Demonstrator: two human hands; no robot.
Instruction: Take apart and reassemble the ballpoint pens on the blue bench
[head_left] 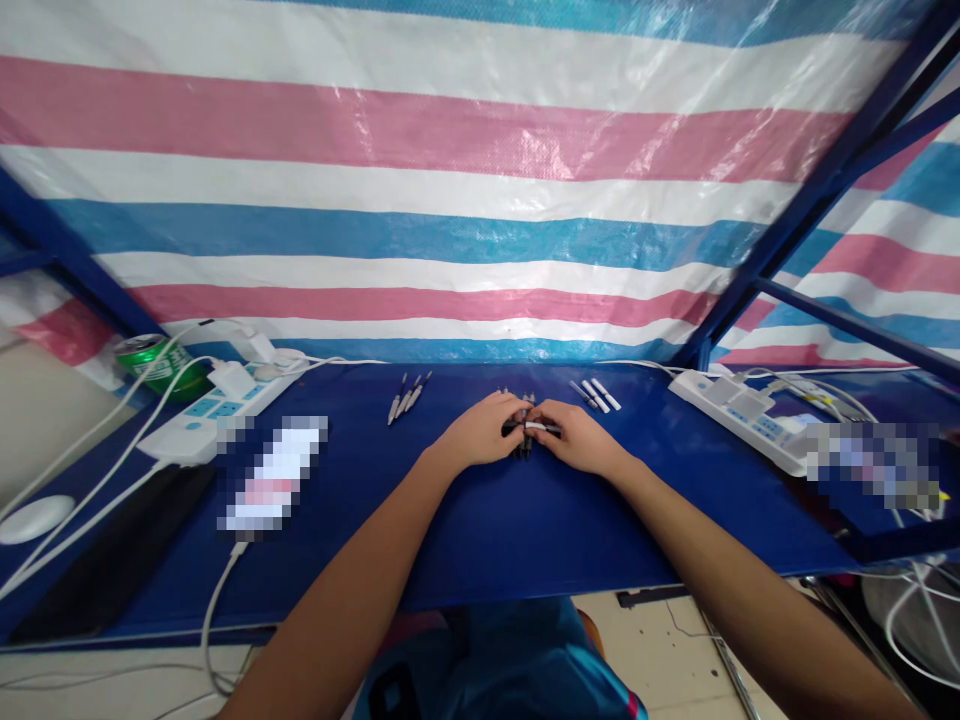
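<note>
head camera view: at the far left of the blue table (600,545), a white rounded object (37,520) is seen beside a dark flat strip of material (112,555). a green can (154,368) is placed farther back, next to the left power strip (176,440), into which white plugs are fitted. to the right of these a phone (277,470) is laid, its bright screen blurred out, with a white cable (211,610) joined to its near end. farther right, toward the far edge, three grey-and-dark pens (409,398) are set side by side at a slant.

at the middle, the left hand (484,428) is bent over several dark pens (525,447) on the table; its fingers are curled with little gap to the thumb, but whether anything is gripped cannot be told. a pen with a white section (537,427) is held crosswise above the dark pens, pinched between the nearly closed fingers and thumb of the right hand (577,435). beyond that hand, to the right, three slim pens (596,394) are laid in a row, two of them white. at the far right, the right power strip (739,415) is crowded with white plugs and cables, and a blurred-out object (874,465) is seen just beside it.
</note>
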